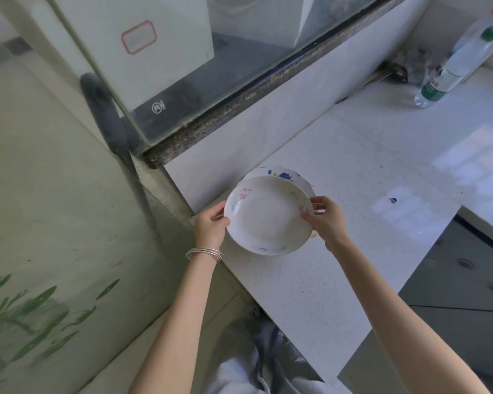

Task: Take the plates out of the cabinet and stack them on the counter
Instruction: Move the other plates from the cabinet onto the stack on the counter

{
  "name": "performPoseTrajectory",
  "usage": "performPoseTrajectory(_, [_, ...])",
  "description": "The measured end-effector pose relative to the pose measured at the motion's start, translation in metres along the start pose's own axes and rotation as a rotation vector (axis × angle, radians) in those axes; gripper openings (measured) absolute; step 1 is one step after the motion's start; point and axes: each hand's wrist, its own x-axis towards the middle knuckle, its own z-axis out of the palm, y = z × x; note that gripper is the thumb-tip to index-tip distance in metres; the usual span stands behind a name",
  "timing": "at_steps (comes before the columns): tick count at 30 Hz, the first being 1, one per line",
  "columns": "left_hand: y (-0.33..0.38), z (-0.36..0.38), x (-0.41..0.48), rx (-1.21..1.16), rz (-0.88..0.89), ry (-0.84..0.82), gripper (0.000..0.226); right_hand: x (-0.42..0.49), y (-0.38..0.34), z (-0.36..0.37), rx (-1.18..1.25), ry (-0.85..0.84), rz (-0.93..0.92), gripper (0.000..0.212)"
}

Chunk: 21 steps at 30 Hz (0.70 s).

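- While left grip [211, 223] and right grip [328, 220] are clamping the rim of the top plate [268, 217], it is hanging over the blue-flowered plate [282, 174] on the desk [353, 166].
- Off-centre release is risking chipping or sliding.

Bright daylight, counter [410, 172] glare, blurred warped edges

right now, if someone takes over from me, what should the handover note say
Left hand: grips the left rim of the pink-flowered plate.
Right hand: pinches its right rim.
The plate is held level over the blue-flowered plate, which lies on the counter by the wall; I cannot tell whether they touch.
Done: at least one plate is on the counter.
Left: set this plate on top and let go. The cabinet's inside is out of view, so the remaining count is unknown.
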Motion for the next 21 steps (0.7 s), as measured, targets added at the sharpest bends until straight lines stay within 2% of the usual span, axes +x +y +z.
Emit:
performPoseTrajectory(8, [-0.005, 0.011, 0.006, 0.072, -0.003, -0.038, 0.048, 0.003, 0.008, -0.009, -0.068, 0.068, -0.021, 0.017])
performPoseTrajectory(21, [-0.002, 0.016, 0.012, 0.190, 0.035, 0.013, 0.044, 0.008, 0.007, -0.012, -0.207, 0.103, -0.091, 0.027])
